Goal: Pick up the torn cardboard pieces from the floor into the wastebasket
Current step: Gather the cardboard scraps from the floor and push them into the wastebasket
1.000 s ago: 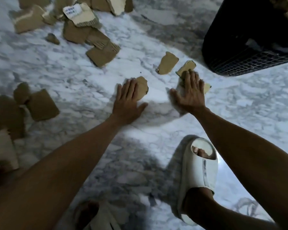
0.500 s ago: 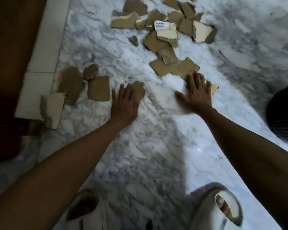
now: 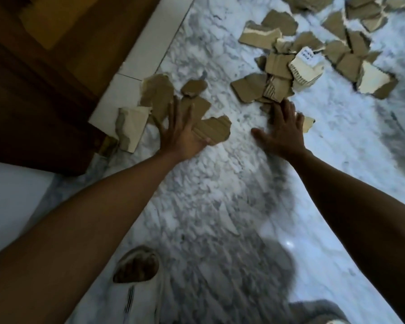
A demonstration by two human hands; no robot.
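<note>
Torn brown cardboard pieces lie on the white marble floor point(image 3: 220, 195). My left hand point(image 3: 182, 134) rests flat with fingers spread, its palm on the edge of a corrugated piece point(image 3: 216, 132) and its fingers over a small group of pieces point(image 3: 160, 94). My right hand point(image 3: 283, 129) also lies flat, fingers apart, covering a piece whose pale corner point(image 3: 308, 123) sticks out on the right. Its fingertips touch the near edge of a large heap of pieces point(image 3: 250, 86). The wastebasket is out of view.
A dark wooden door point(image 3: 45, 66) and a white threshold strip point(image 3: 150, 50) border the floor on the left; one pale piece point(image 3: 132, 126) leans against it. A piece with a white label point(image 3: 306, 64) tops the heap. My foot in a white slipper point(image 3: 140, 288) stands near the bottom.
The view has swung left and the black wastebasket has left the frame. My left hand has slid its piece left to the group by the threshold. My right hand stays flat by the heap.
</note>
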